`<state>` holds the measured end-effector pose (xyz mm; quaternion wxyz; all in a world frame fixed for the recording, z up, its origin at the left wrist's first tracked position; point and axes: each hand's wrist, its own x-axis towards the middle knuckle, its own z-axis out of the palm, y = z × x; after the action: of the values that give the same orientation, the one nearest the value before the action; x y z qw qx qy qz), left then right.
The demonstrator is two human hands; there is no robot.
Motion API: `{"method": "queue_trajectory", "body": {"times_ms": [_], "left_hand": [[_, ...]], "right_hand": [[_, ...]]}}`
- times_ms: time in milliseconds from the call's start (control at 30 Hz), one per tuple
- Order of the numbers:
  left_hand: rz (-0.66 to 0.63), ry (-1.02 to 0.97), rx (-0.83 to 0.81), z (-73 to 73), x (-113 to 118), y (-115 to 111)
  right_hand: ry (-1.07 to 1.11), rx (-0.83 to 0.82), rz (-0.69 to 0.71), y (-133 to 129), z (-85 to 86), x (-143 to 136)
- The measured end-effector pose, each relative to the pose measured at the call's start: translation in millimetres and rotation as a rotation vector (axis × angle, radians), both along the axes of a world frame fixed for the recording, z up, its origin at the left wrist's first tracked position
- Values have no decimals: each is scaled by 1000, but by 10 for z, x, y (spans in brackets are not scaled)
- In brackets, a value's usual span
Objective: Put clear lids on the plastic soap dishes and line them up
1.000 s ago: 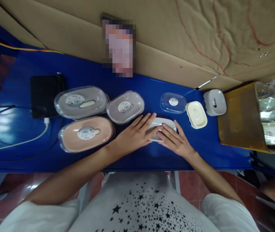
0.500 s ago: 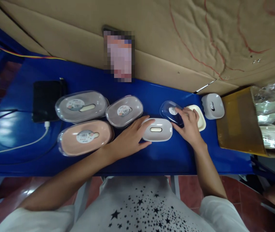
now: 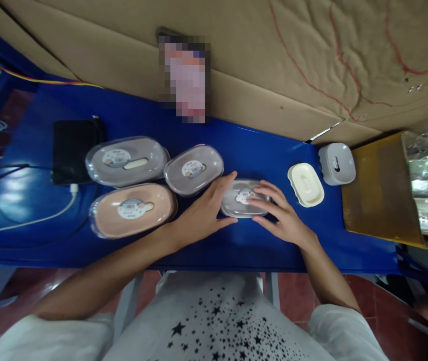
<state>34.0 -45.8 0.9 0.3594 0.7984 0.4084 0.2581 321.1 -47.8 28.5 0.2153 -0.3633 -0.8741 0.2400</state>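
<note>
A small grey oval container (image 3: 232,213) sits on the blue table in front of me, with a clear lid (image 3: 243,196) over it that bears a round white label. My left hand (image 3: 204,213) holds the container's left end between thumb and fingers. My right hand (image 3: 279,213) grips the lid from the right, its fingertips on the top near the label and the thumb at the front edge. To the right lies a cream oval tray (image 3: 306,184). Beyond it stands another grey container (image 3: 337,163), which has a dark slot in its face.
Two lidded grey boxes (image 3: 127,160) (image 3: 194,170) and a lidded pink box (image 3: 133,209) stand on the left. Behind them lies a black device (image 3: 71,150) with cables. An open cardboard box (image 3: 379,193) of wrapped containers is at right; cardboard (image 3: 244,95) lines the back.
My right hand has brought the clear lid left from beside the cream tray and onto the grey container. My left hand has stayed at the container's left end.
</note>
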Motion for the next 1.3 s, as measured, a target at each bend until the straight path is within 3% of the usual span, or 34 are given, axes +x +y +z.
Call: {"method": "queue_trajectory", "body": {"times_ms": [333,567,767,800,900,967,1067,1167,1233,1300], "left_hand": [[-39,2,0,6,5,25],[30,91,188,97,100,-109],[-52,140,239,116,82,-122],[-69,143,248,103,81,-118],[-132,144,275,56,85,-100],[-186,156,291,31,89,-87],[-248,198,309,8,92,-74],[-275,237,317,3,92,-78],[-261,235,321,5,90,-84],[-203,210,322,5,85,-84]], "right_hand": [[-172,180,36,7,-30,-15],[-382,299,-407,222,31,28],[-483,218,-710,132,8,517],[-481,164,-674,106,15,573],[-343,14,-393,47,99,608],[-216,30,-337,46,163,594],[-238,219,-627,135,134,706],[-422,290,-939,274,-42,986],[-498,258,-1026,321,-125,1146],[-514,243,-1008,290,-113,1193]]}}
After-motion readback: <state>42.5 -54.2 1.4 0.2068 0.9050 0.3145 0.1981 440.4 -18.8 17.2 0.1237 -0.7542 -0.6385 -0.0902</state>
